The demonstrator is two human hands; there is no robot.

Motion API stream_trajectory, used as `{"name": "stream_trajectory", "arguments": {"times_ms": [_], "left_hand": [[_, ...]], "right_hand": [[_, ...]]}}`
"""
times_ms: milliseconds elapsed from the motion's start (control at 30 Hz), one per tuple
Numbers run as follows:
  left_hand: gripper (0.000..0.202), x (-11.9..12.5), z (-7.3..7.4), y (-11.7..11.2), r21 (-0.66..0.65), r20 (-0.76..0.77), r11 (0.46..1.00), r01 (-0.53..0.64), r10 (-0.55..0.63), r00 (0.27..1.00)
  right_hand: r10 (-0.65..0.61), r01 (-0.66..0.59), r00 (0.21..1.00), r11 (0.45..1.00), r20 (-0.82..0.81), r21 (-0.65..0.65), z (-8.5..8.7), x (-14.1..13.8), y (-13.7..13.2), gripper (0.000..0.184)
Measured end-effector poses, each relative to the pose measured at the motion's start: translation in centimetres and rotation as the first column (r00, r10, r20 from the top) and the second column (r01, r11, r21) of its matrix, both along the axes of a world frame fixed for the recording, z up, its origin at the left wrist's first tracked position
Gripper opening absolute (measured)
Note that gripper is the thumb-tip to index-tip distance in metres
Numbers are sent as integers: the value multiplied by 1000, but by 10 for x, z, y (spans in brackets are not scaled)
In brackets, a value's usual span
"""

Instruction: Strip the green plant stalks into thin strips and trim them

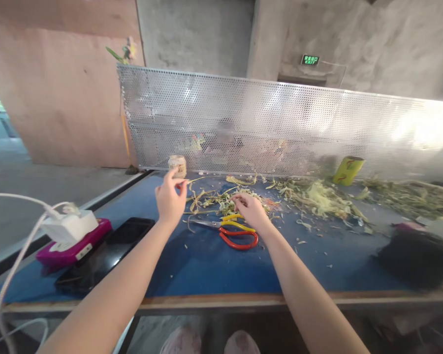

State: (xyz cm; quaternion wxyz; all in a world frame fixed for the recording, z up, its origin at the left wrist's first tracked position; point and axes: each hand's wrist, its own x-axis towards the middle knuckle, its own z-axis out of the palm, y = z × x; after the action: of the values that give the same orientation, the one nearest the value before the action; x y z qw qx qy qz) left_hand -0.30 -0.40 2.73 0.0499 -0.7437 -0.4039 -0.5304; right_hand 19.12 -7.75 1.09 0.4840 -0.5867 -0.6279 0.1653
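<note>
My left hand (172, 199) is raised over the table's left half, thumb and fingertips pinched together, the index finger bent above them. A thin dry strand shows by the thumb tip; whether it is gripped I cannot tell. My right hand (249, 209) is lower, its fingers curled together at a small heap of dried plant pieces (216, 199); what they pinch is hidden. Scissors with red and yellow handles (239, 245) lie just below the right hand, blades pointing left. Behind my left hand stands a small pale jar (179, 166).
A dark phone (107, 255) and a magenta power strip (76, 248) with a white plug lie at left. More dried plants (317, 199) spread rightward, near a yellow-green cylinder (349, 170). A blurred black object (417, 258) sits at right. A perforated metal panel (243, 118) lines the blue table's back.
</note>
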Motion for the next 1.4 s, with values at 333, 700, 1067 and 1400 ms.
{"name": "stream_trajectory", "arguments": {"times_ms": [333,700,1067,1400], "left_hand": [[46,-1,-7,8,-81,-322,996,34,-58,945],[51,8,-25,18,-320,-633,942,-97,-137,762],[46,17,-18,5,-191,-546,966,174,-251,799],[45,27,-24,6,-333,-497,919,210,-361,789]], "right_hand": [[-164,158,966,986,200,47,-1,6,-2,21],[-359,353,926,933,116,70,2,10,1,24],[-86,265,732,950,676,-166,9,0,-8,18],[-48,261,672,949,739,-176,15,-3,-11,34]]}}
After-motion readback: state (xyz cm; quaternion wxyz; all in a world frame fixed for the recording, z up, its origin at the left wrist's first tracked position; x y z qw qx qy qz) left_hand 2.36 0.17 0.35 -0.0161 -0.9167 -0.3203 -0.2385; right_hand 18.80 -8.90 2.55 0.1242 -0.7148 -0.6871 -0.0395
